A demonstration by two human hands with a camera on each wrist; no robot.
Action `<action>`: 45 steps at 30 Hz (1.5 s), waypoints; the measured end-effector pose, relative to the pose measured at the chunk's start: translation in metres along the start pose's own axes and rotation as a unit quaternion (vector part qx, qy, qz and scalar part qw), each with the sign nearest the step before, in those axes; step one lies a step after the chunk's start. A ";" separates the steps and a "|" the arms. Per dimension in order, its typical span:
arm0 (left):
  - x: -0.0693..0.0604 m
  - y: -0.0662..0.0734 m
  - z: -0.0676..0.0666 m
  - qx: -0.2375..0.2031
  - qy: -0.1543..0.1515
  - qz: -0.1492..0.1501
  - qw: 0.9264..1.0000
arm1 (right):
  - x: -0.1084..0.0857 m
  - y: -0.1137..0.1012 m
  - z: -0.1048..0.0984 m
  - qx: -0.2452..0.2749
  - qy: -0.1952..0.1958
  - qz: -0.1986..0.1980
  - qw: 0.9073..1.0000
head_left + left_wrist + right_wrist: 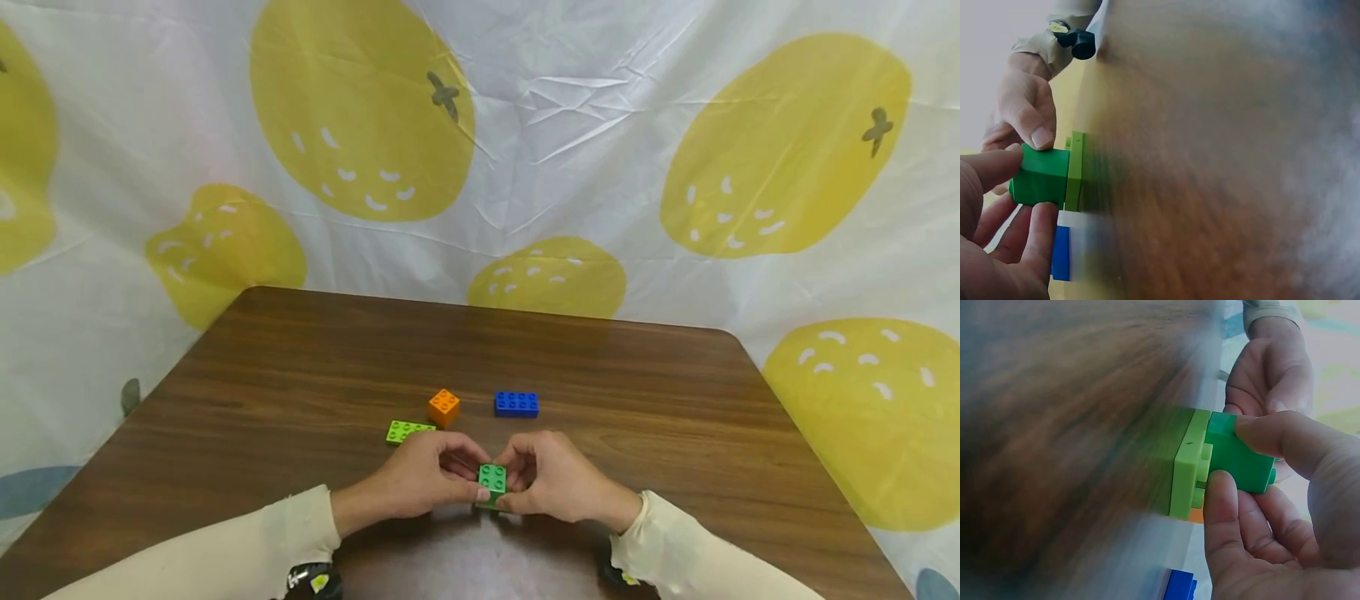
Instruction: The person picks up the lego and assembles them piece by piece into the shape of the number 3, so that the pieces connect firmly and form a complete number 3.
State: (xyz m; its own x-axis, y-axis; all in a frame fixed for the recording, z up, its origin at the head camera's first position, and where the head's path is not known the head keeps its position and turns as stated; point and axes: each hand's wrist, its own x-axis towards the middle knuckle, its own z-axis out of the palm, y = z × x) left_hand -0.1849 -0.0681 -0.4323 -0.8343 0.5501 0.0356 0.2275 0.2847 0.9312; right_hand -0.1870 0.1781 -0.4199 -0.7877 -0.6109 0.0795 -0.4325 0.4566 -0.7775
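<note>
Between both hands, near the table's front, stands a dark green brick [492,479] with studs on top. It sits over one end of a thin lime green plate [1188,465], whose bare studs show beside it in the right wrist view. Whether the two are fully pressed together I cannot tell. My left hand [420,477] pinches the green brick [1044,175] from the left, thumb on its near side. From the right, my right hand [562,479] pinches the same brick, thumb and fingers on opposite sides.
Just beyond the left hand lies another lime green plate [401,430], partly hidden by it. An orange brick [444,407] and a longer blue brick [517,405] stand farther back on the brown wooden table [337,350]. A lemon-patterned cloth [525,167] hangs behind.
</note>
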 end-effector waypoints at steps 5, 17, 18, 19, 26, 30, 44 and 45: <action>-0.001 0.002 -0.001 0.008 0.002 0.004 1.000 | 0.001 -0.002 -0.002 0.001 -0.005 -0.001 1.000; -0.001 0.003 -0.001 0.006 -0.004 -0.005 1.000 | 0.001 0.000 -0.011 0.029 -0.030 0.007 0.999; -0.001 0.003 -0.001 0.006 -0.004 -0.007 1.000 | 0.001 0.000 -0.013 0.030 -0.030 0.005 0.999; -0.001 0.003 -0.001 0.008 -0.004 -0.008 1.000 | 0.001 -0.001 -0.015 0.027 -0.028 0.005 0.999; 0.000 0.003 -0.002 0.016 -0.004 0.000 1.000 | 0.008 -0.001 -0.030 0.002 0.010 0.000 1.000; 0.001 0.003 -0.003 0.020 -0.003 0.000 1.000 | 0.016 0.004 -0.037 -0.007 0.039 0.006 0.999; 0.001 0.003 -0.004 0.017 -0.008 -0.015 1.000 | 0.042 0.030 -0.055 -0.039 0.117 0.037 0.992; 0.001 0.003 -0.004 0.017 -0.008 -0.016 1.000 | 0.043 0.032 -0.056 -0.040 0.120 0.043 0.991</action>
State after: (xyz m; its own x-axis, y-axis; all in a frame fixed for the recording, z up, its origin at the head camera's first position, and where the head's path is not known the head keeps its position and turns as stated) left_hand -0.1869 -0.0697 -0.4285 -0.8331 0.5532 -0.0001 0.2176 0.3279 0.9193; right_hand -0.2590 0.2023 -0.4066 -0.9006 -0.4003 0.1692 -0.3856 0.5564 -0.7360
